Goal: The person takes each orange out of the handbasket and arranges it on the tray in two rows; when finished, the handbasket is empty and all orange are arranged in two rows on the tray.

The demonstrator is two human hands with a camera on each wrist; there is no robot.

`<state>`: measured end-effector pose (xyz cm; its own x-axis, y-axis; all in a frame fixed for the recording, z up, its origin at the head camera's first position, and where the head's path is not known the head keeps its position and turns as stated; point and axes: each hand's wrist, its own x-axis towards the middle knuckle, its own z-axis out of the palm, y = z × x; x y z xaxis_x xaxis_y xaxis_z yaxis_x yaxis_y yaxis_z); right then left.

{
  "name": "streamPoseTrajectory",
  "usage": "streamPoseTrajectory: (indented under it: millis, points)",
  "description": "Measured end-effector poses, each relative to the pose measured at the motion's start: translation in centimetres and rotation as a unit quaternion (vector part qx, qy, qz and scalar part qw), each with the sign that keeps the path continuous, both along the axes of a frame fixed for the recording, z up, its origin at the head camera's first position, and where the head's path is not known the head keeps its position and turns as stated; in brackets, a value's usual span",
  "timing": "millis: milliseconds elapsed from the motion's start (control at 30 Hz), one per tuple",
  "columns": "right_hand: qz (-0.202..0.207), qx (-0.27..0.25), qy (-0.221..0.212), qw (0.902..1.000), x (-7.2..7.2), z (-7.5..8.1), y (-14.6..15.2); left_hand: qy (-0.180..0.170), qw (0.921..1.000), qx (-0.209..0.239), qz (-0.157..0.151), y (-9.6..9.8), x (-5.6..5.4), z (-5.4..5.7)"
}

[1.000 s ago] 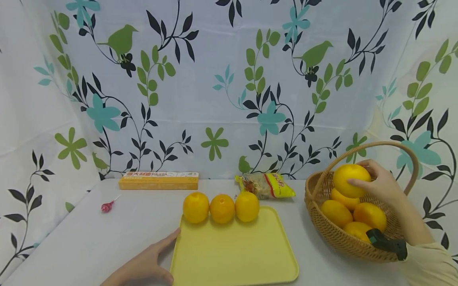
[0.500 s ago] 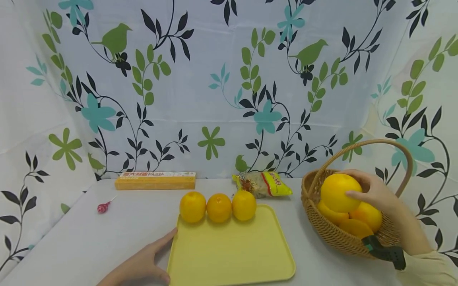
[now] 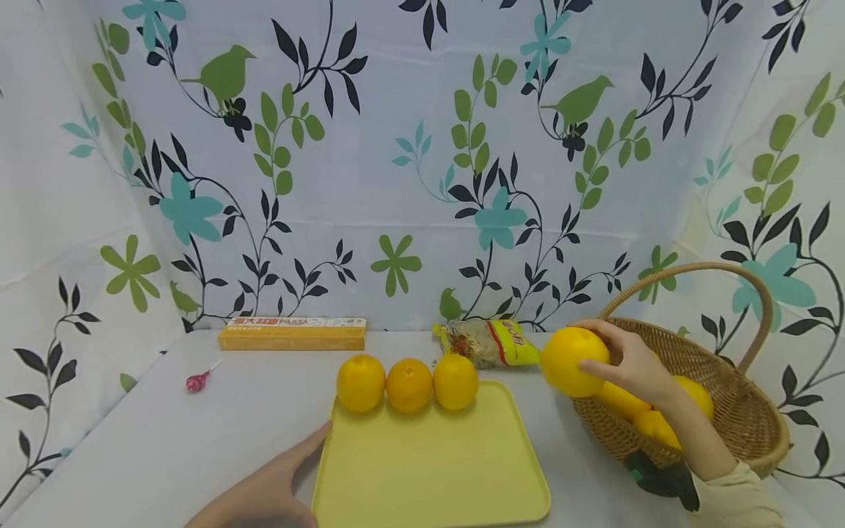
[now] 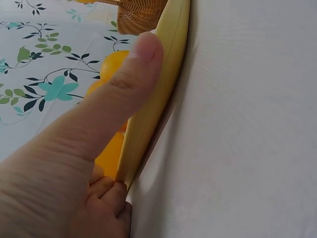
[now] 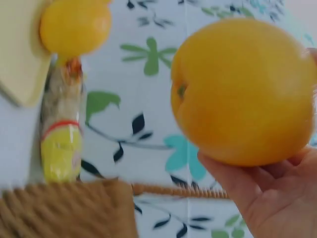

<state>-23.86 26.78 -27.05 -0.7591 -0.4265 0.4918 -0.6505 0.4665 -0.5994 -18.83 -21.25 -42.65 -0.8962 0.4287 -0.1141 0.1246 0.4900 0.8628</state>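
My right hand (image 3: 630,363) holds an orange (image 3: 569,363) just over the left rim of a wicker basket (image 3: 742,411). In the right wrist view the same orange (image 5: 242,91) rests against the thumb and palm, its stem end showing. Several more oranges lie inside the basket, partly hidden by my forearm. My left hand (image 3: 267,488) touches the left edge of a yellow tray (image 3: 432,469), thumb and fingers spread apart along it. The left wrist view shows the thumb (image 4: 126,74) over the tray's rim (image 4: 158,94). Three oranges (image 3: 409,385) sit in a row at the tray's far end.
Behind the tray lie a yellow pasta box (image 3: 292,335) and a yellow-and-clear food packet (image 3: 490,343). A wrapped red lollipop (image 3: 196,382) is on the white table at left. The basket's tall handle (image 3: 693,270) arches above its rim. A patterned cloth hangs behind.
My right hand has carried the orange left, from above the middle of the basket to its left rim. The basket has shifted, its body now reaching farther right. My left hand stays at the tray.
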Motion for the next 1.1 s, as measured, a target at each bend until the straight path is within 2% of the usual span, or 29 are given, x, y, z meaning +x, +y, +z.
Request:
streamPoseTrajectory:
  millis: [167, 367, 467, 700, 933, 1100]
  points:
    - [-0.032, 0.028, 0.001, 0.9991, -0.1, -1.1, -2.4, 0.009, 0.9998, -0.012, 0.011, -0.1, 0.1, 0.1]
    - [-0.042, 0.016, -0.004, 0.9990, -1.2, -3.1, -4.3, -0.039, 0.9983, 0.033, 0.025, 0.2, 0.5, 0.1]
    - [-0.041, 0.013, -0.010, 0.9990, -1.7, -4.2, -4.9, -0.051, 0.9974, 0.040, 0.033, 0.3, 0.7, 0.1]
    - [-0.072, 0.016, -0.031, 0.9968, -3.3, -6.0, -6.0, -0.029, 0.9989, 0.026, 0.024, 0.2, 0.5, 0.2]
    - [-0.096, 0.009, -0.049, 0.9941, -5.5, -8.1, -6.5, -0.008, 0.9998, 0.011, 0.017, -0.2, 0.3, 0.2]
    - [-0.120, 0.012, -0.075, 0.9898, -6.2, -9.8, -6.2, -0.020, 0.9993, 0.020, 0.024, 0.0, 0.3, 0.0]
